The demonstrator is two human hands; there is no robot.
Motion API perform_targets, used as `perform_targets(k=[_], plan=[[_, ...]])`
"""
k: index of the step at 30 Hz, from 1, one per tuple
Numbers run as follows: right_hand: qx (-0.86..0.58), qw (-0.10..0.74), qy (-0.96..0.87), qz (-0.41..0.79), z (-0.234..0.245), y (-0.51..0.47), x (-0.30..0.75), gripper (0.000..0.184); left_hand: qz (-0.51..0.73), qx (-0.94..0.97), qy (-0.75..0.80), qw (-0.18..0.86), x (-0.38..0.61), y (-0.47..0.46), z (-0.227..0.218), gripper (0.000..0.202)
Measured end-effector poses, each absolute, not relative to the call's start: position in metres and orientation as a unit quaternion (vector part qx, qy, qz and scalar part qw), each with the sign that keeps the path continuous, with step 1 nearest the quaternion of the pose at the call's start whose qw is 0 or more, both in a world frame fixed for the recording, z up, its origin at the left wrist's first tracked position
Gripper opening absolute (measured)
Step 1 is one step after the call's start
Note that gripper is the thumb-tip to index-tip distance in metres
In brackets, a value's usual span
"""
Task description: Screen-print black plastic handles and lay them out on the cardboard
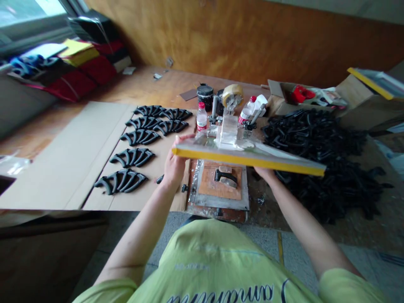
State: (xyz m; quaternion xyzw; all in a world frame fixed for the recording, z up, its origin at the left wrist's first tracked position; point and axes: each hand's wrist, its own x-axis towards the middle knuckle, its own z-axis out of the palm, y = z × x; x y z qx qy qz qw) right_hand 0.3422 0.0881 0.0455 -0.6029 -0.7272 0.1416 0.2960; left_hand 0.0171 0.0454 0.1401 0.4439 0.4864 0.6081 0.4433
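Note:
A yellow-edged printing screen frame point(249, 159) is tilted up over a jig plate point(221, 185). My left hand point(174, 162) grips the frame's left corner, thumb on top. Only part of my right hand point(264, 172) shows under the frame's front edge, touching it from below; its fingers are hidden. On the orange pad of the jig lies one black curved plastic part point(226, 176). Rows of the same black curved parts point(132, 157) lie on cardboard to the left of my left hand.
A large heap of black parts point(328, 160) fills the right side. Behind the frame stand a water bottle point(201, 116), a black ink jar point(205, 96), a tape roll point(232, 94) and another bottle point(248, 110). Cardboard boxes point(362, 97) sit at the back right, fabric stacks point(82, 63) at the back left.

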Motion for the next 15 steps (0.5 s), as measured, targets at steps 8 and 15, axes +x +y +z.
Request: perform_targets(k=[8,15], plan=[[-0.645,0.053,-0.748,0.144,0.006,0.032,0.269,0.017,0.608,0.417,0.491,0.465,0.044,0.051,0.145,0.059],[-0.538,0.213,-0.801,0.154,0.021,-0.015,0.224,0.016,0.335,0.259,0.535,0.732,0.082,-0.044,0.051,0.063]])
